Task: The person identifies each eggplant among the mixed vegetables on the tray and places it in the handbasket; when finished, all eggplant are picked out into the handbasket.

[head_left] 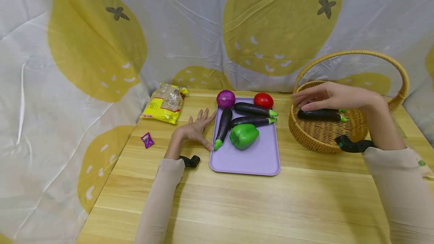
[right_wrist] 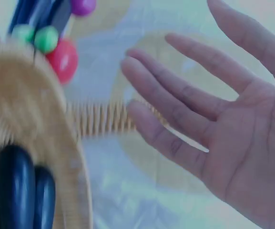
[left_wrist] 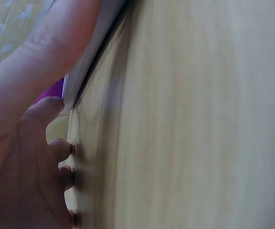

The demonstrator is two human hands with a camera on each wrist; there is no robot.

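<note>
My left hand (head_left: 193, 130) is spread at the left edge of a lilac tray (head_left: 245, 164), with thumb and index fingertips right at its rim. On the tray lie three eggplants (head_left: 223, 125), a green bell pepper (head_left: 244, 136), a purple onion (head_left: 225, 99) and a red tomato (head_left: 263, 101). My right hand (head_left: 333, 96) hovers over the wicker basket (head_left: 305, 138), under its arched handle, fingers extended and holding nothing. Two eggplants (right_wrist: 14, 188) lie side by side inside the basket, partly hidden by that hand in the head view.
A yellow snack bag (head_left: 165, 103) lies at the table's back left, with a small purple wrapped candy (head_left: 147, 140) in front of it. Behind the wooden table (head_left: 230, 206) hangs a lemon-print curtain (head_left: 190, 29). The basket's tall handle (head_left: 356, 52) arches above the right forearm.
</note>
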